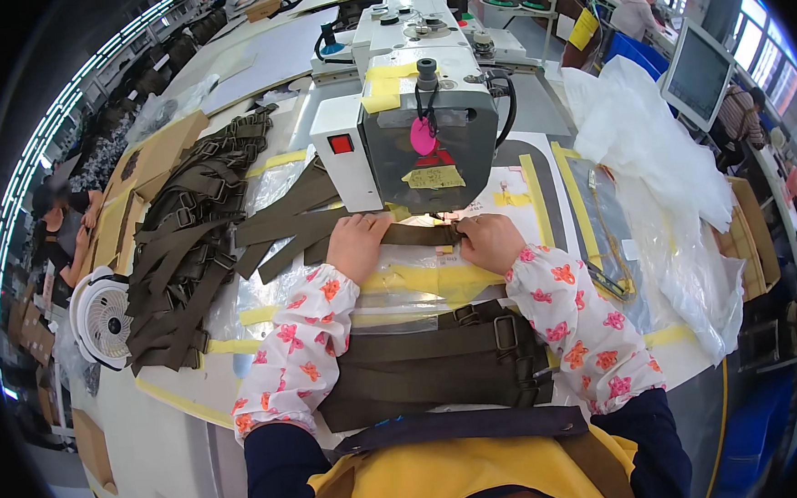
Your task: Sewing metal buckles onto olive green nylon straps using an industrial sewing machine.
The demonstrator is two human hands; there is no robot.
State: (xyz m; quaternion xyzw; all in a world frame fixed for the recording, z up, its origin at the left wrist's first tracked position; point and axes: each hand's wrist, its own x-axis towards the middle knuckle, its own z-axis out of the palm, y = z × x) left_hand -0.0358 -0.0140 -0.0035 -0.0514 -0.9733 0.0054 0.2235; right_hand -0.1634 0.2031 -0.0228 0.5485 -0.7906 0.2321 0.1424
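Note:
Both my hands are under the head of a white industrial sewing machine (433, 137). A dark olive webbing strap (422, 236) runs between them, nearly level, just in front of the needle area. My left hand (358, 247) grips the strap's left part, fingers curled over it. At its right end, my right hand (491, 243) pinches the strap between thumb and fingers; what lies inside that pinch is hidden. More loose strap lengths (291, 210) fan out left of my left hand. Closer to my body lies a stack of similar straps (415, 371) with metal buckles (506, 333).
A heap of buckled straps (183, 226) covers the table's left side, beside a small white fan (103, 319) and cardboard (160, 159). Clear plastic sheeting (652, 142) is bunched at the right, near a monitor (698, 74). Yellow tape (537, 199) marks the work surface. Other people sit farther off.

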